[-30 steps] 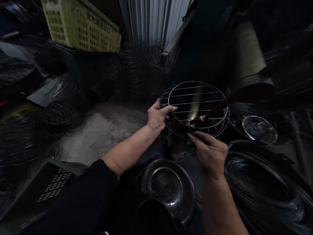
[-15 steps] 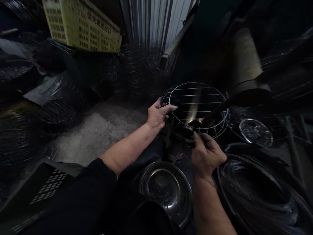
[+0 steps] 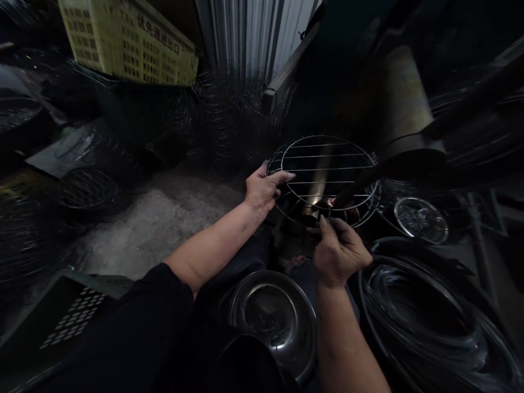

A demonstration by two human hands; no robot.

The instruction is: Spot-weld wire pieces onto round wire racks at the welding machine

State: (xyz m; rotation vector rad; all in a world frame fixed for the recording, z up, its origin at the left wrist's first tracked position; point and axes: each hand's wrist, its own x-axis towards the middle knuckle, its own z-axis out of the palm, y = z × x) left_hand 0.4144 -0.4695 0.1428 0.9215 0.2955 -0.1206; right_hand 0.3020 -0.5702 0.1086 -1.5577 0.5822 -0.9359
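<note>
A round wire rack [image 3: 327, 158] with parallel cross wires sits tilted over a welding machine's brass electrode [image 3: 316, 192] and dark arm [image 3: 360, 183]. My left hand [image 3: 264, 191] grips the rack's left rim, thumb over the top ring. My right hand [image 3: 338, 248] is closed at the rack's near edge, fingers pinched by the lower ring; what it holds is too small to make out. A small red glow [image 3: 332, 201] shows where the arm meets the rack.
A steel bowl [image 3: 272, 316] lies in my lap. Coils of dark wire [image 3: 429, 316] fill the right. A shiny lid [image 3: 421, 219] lies beyond them. Stacked wire baskets [image 3: 229, 120] and a yellow crate [image 3: 126, 43] stand behind. A perforated crate [image 3: 61, 327] sits lower left.
My right hand has moved up and left toward the rack's near edge and its fingers have closed. The left hand keeps its grip on the rim.
</note>
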